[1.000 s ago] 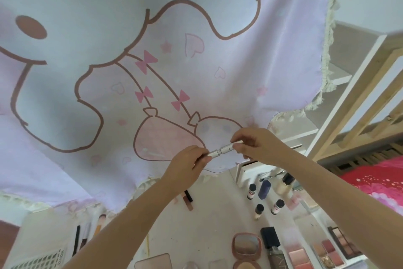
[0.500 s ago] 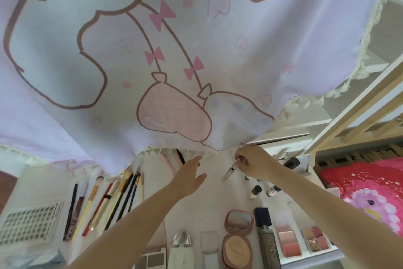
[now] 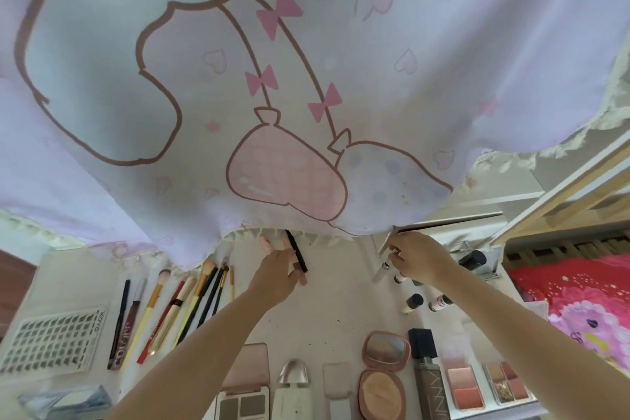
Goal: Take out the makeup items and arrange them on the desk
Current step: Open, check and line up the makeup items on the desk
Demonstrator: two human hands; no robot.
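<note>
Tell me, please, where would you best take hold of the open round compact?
Take the compact by its lower powder half, from above, pinching its left and right edges. It lies flat and open, so the hinged mirror lid would likely swing.

I see a big pale purple curtain [image 3: 306,79] hanging over most of the view. It has a cartoon drawing with brown outlines, pink bows and small hearts, and a white fringe along its lower edge. At the right side I see a wooden frame [image 3: 559,201] with light beams that go up diagonally. Below the frame lies a red blanket [image 3: 572,293] with a pink cartoon figure on it. At the far left edge, a small brown floor patch [image 3: 13,286] shows beside the desk.
</note>
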